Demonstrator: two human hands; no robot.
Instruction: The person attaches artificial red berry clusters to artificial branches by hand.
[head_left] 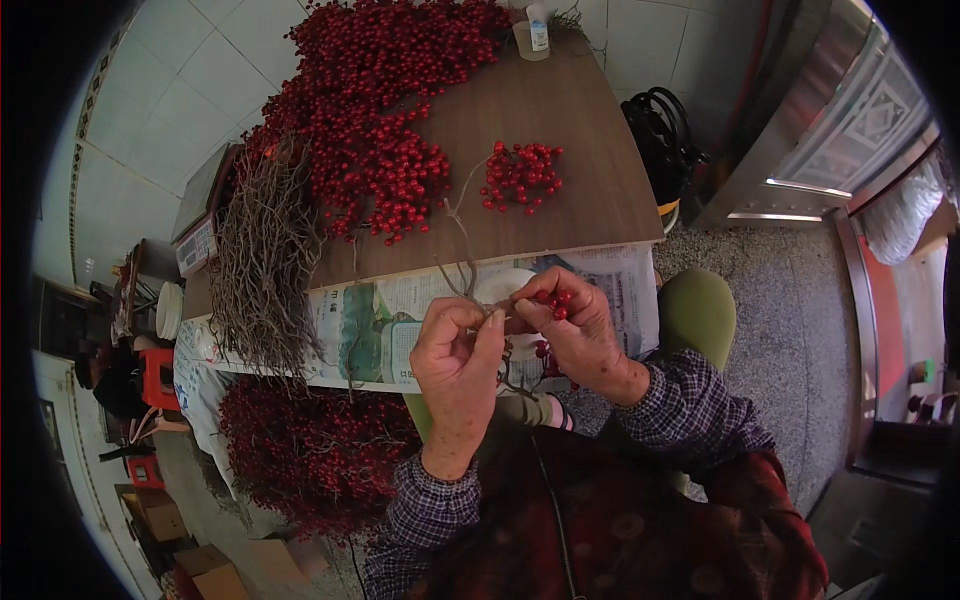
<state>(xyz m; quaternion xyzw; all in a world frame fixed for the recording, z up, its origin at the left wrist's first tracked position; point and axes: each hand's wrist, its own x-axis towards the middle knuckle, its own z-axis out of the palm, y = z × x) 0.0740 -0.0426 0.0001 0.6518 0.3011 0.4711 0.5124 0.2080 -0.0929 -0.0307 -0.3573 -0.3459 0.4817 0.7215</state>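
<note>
left hand (pixel 457 350): pinched on twig (pixel 470 262). right hand (pixel 585 325): close beside, pinched at berry sprig (pixel 560 304). desk (pixel 560 100) beyond hands. both likely light; twig stiff, brittle; berry sprig crushable, best held by stem.

Table (pixel 580 110) stood ahead. Berry heap (pixel 385 70) lay on its far left, twig bundle (pixel 262 250) nearer, at the left edge. Berry cluster (pixel 522 178) lay right of the heap; cup (pixel 530 44) stood at the far edge. Newspaper (pixel 620 290) ran along the near side, left hand (pixel 455 365) and right hand (pixel 580 330) above it, branch (pixel 456 211) between. Second berry heap (pixel 310 450) sat below, left.
</note>
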